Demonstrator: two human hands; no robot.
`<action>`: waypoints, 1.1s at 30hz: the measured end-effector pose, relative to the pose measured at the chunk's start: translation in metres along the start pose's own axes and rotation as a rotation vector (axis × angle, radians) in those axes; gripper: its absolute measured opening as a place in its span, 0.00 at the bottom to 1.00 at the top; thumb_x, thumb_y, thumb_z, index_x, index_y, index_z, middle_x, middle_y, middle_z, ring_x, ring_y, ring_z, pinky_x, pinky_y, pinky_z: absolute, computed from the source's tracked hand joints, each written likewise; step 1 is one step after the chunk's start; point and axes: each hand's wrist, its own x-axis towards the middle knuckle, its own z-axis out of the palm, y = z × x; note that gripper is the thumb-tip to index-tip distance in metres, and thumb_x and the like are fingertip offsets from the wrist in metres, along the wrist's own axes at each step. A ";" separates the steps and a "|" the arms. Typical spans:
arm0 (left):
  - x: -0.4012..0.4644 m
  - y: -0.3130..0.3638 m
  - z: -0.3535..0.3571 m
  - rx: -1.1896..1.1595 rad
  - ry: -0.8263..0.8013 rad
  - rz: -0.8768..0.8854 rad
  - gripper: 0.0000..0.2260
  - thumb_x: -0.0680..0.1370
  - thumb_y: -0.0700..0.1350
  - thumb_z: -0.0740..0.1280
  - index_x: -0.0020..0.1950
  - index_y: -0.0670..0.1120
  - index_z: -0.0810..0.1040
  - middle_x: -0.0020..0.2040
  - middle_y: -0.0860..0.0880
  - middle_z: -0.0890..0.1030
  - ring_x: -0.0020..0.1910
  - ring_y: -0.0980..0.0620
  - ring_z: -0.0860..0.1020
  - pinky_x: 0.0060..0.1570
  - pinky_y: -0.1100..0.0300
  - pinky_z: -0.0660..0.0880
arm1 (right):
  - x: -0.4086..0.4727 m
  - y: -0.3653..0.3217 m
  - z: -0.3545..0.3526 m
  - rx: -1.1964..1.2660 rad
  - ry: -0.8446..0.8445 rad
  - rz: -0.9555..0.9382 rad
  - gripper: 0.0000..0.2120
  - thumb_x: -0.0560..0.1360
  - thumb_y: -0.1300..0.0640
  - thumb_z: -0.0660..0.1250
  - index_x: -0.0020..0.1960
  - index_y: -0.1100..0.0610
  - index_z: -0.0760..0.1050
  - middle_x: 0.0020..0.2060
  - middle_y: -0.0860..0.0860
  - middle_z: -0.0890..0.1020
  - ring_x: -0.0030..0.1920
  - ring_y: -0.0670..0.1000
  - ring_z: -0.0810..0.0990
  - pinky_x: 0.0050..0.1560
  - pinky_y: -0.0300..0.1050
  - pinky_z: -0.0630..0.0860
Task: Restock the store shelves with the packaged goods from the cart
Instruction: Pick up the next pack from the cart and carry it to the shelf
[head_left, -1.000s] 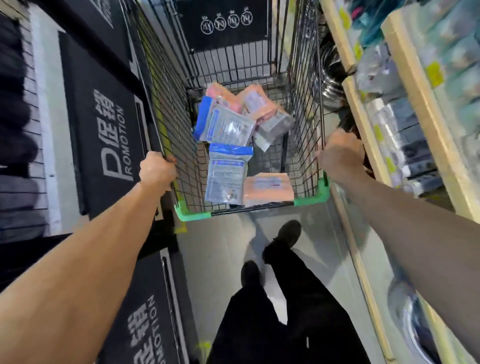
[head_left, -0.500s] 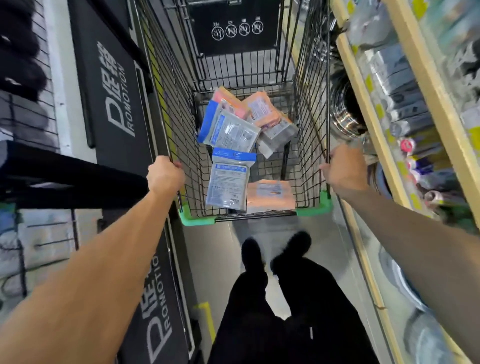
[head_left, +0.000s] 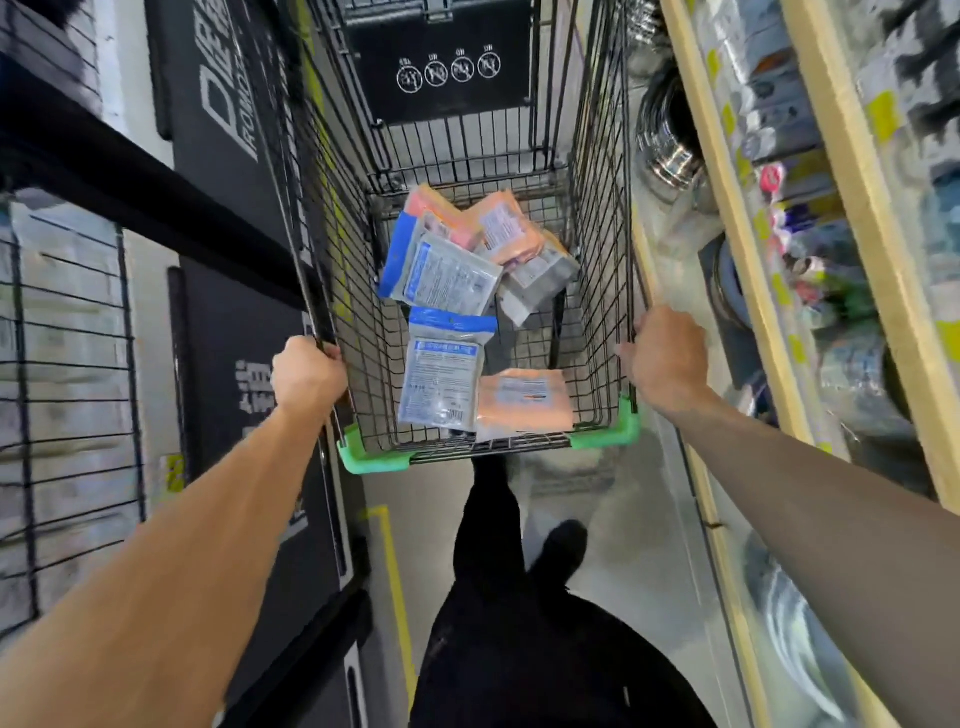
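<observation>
With our left hand (head_left: 307, 375) and right hand (head_left: 667, 358) gripping the wire cart (head_left: 602, 291) rims, packets (head_left: 444, 382) inside, we should steer straight, clear of the right-side shelves (head_left: 737, 218).

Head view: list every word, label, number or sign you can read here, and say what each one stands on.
"ROMO", partly cut off, in white letters: upper black promotion board left of the cart.
White characters on the lower black board: blurred, unreadable.
Four round white pictograms with tiny captions: black panel at the cart's far end; captions too small.
Printed labels on the blue packet and orange packet: too small.
Yellow shelf tags: blurred.
</observation>
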 end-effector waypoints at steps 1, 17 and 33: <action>-0.012 -0.010 0.004 0.000 0.002 -0.010 0.09 0.77 0.42 0.63 0.52 0.45 0.82 0.50 0.40 0.84 0.50 0.38 0.83 0.52 0.45 0.81 | -0.009 0.009 0.002 -0.004 -0.003 -0.004 0.13 0.73 0.55 0.75 0.49 0.64 0.80 0.44 0.60 0.84 0.48 0.61 0.83 0.43 0.45 0.73; -0.170 -0.027 0.134 -0.332 -0.120 0.279 0.08 0.78 0.42 0.69 0.56 0.46 0.77 0.50 0.47 0.80 0.45 0.50 0.78 0.49 0.50 0.78 | -0.108 0.094 0.043 -0.167 0.278 -0.586 0.21 0.70 0.62 0.71 0.62 0.59 0.73 0.53 0.57 0.78 0.54 0.59 0.76 0.55 0.53 0.71; -0.200 -0.033 0.220 -0.699 -0.895 -0.456 0.15 0.79 0.31 0.63 0.61 0.48 0.77 0.45 0.41 0.81 0.28 0.53 0.78 0.24 0.65 0.70 | -0.153 0.129 0.123 0.038 -0.485 -0.147 0.33 0.71 0.72 0.66 0.71 0.51 0.67 0.63 0.53 0.75 0.58 0.56 0.77 0.57 0.49 0.76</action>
